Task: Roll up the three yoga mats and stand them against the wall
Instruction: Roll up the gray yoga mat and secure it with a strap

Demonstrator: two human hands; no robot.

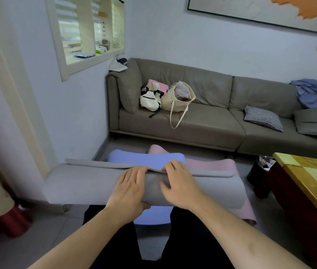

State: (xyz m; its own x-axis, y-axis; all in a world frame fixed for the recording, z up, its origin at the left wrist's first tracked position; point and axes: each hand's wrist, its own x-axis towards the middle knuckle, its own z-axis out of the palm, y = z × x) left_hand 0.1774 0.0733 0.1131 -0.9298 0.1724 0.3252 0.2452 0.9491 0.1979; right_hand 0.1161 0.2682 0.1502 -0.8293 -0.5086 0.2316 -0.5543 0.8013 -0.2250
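Step in hand: rolling the first of three, the grey mat [87,185]; it is a fat roll lying crosswise, near, in front of the person's knees, with its last flap [212,173] not yet wrapped down along the far side; left hand [132,189] lies flat on the roll, fingers straight and pressing, thumb hooked under the near edge; right hand [181,186] also spread on top, fingers [170,165] reaching the flap edge, pressing rather than gripping; blue mat [146,159] and pink mat [210,164] lie unrolled on the floor [43,235] under and beyond the grey roll, blue left, pink right and partly under it; my read: next is to press the flap flush, then stand the roll on end against the wall [76,121] at left; risk is the roll springing loose once let go; room: grey sofa [202,121] far with bags [165,98] and a checked cushion [263,117]; wooden desk [309,177] right; black bin [258,171] beside it.
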